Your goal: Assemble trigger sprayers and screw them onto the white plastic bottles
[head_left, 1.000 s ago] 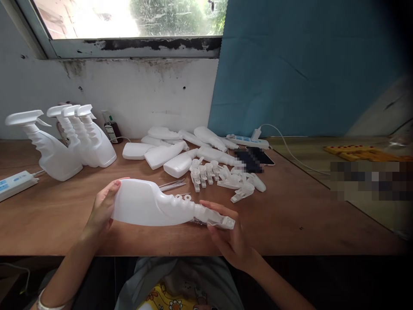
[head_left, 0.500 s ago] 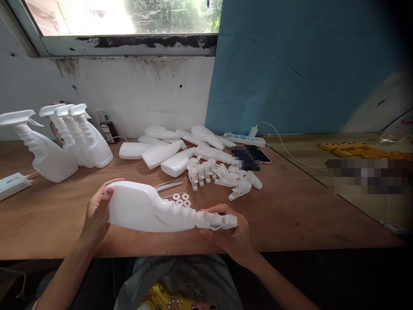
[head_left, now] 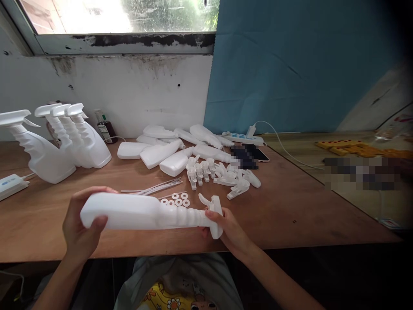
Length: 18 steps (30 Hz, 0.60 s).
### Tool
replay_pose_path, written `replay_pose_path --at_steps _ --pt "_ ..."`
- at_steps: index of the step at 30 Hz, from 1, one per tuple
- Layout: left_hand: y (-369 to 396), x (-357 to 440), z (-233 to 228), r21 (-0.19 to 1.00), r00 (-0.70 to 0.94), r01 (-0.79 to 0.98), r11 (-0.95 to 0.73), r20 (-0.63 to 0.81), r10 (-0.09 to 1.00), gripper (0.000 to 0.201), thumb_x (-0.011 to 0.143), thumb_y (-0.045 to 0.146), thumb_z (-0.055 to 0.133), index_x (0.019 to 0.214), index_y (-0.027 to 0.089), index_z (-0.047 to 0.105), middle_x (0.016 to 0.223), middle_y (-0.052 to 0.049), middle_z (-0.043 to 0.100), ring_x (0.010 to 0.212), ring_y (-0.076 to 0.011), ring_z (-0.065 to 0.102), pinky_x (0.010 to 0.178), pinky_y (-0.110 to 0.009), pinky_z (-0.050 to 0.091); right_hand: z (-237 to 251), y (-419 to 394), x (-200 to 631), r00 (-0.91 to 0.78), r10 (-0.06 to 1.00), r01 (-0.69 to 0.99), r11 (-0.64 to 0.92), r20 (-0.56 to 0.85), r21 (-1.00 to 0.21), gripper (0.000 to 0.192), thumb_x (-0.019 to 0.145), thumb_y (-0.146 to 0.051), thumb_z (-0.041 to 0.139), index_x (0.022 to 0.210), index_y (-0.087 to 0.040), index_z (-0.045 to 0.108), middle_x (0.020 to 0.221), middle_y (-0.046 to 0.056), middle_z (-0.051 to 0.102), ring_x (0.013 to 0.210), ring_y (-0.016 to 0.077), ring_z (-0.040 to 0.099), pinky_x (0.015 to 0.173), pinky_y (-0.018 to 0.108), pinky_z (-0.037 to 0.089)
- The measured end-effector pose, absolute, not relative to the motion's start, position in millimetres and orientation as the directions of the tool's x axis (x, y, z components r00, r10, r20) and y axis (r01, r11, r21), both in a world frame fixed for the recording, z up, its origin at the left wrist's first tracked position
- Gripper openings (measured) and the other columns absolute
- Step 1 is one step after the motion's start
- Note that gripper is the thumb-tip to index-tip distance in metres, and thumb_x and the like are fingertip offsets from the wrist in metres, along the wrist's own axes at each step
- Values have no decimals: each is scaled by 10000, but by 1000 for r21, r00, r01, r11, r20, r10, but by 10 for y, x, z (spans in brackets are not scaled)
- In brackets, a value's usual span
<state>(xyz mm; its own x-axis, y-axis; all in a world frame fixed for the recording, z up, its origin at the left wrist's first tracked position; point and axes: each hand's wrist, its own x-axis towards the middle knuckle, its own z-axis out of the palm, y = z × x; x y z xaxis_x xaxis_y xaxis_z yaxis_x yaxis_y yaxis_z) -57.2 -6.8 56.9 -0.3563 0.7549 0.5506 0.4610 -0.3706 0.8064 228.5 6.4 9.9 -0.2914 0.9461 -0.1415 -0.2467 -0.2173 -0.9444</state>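
white plastic spray bottle [head_left: 135,212] held level above the near edge of the wooden table [head_left: 290,215]: left hand [head_left: 79,224] wrapped round the base to steady, right hand [head_left: 226,224] closed on the trigger head [head_left: 214,213] at the neck, loose washers [head_left: 177,199] just behind.

Beyond the fingers: small white washers [head_left: 177,199], clear tubes [head_left: 155,188], loose trigger heads [head_left: 222,176]; farther back lying bottles [head_left: 167,153], far left finished sprayers [head_left: 61,140], a power strip [head_left: 9,184]
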Motion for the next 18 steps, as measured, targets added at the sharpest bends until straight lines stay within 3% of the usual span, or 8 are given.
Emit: replay_pose_path --at_steps 3,5,8,11,12,14,16,18 --pt "-211 -610 684 450 32 599 -662 813 582 435 564 418 667 980 517 588 849 47 692 871 -341 628 817 -539 471 120 129 2327 -273 949 -319 -242 -155 -916 318 715 -420 664 661 -108 627 534 36 619 463 105 549 474 201 445" --pt "-257 -662 706 210 246 734 -646 804 541 462 647 357 613 1065 545 556 884 56 700 875 -327 639 811 -540 473 145 145 2347 -236 961 -335 -218 -142 -916 302 692 -406 691 684 -110 632 548 35 629 461 103 546 467 200 440" --pt "-213 -728 616 -75 372 850 -522 786 493 507 711 261 560 1135 535 511 930 47 695 845 -296 655 751 -504 499 180 124 2330 -241 959 -333 -224 -147 -916 300 662 -390 724 713 -111 628 573 40 641 472 106 549 464 201 432" --pt "-88 -724 478 -189 379 880 -436 833 404 474 645 192 664 969 533 612 841 40 685 786 -266 660 818 -496 485 189 83 2283 -229 962 -348 -223 -148 -910 314 661 -395 726 758 -114 625 561 30 635 506 114 566 493 200 433" --pt "-50 -700 446 -156 350 873 -462 860 371 443 611 194 705 912 513 640 857 35 668 818 -258 652 858 -497 470 186 71 2270 -222 966 -349 -209 -136 -914 318 667 -396 722 780 -115 626 562 27 636 519 116 572 503 200 432" --pt "-3 -626 416 68 206 789 -610 907 367 420 575 291 757 947 453 648 1058 11 600 1017 -274 581 928 -494 435 173 51 2253 -213 973 -327 -160 -93 -931 322 678 -396 715 815 -117 631 584 30 647 544 126 582 519 209 434" --pt "8 -546 426 422 24 539 -730 858 513 585 575 492 726 1127 377 573 1331 -28 407 1227 -323 401 945 -490 428 154 39 2247 -204 979 -279 -87 -30 -956 322 679 -390 714 836 -119 638 626 39 664 575 141 593 537 227 444" --pt "4 -508 460 703 -71 293 -648 691 719 750 627 579 649 1291 314 424 1436 -65 263 1290 -343 303 936 -476 441 131 32 2250 -165 985 -209 7 42 -978 315 677 -380 715 849 -126 648 679 43 675 601 154 598 551 244 458"
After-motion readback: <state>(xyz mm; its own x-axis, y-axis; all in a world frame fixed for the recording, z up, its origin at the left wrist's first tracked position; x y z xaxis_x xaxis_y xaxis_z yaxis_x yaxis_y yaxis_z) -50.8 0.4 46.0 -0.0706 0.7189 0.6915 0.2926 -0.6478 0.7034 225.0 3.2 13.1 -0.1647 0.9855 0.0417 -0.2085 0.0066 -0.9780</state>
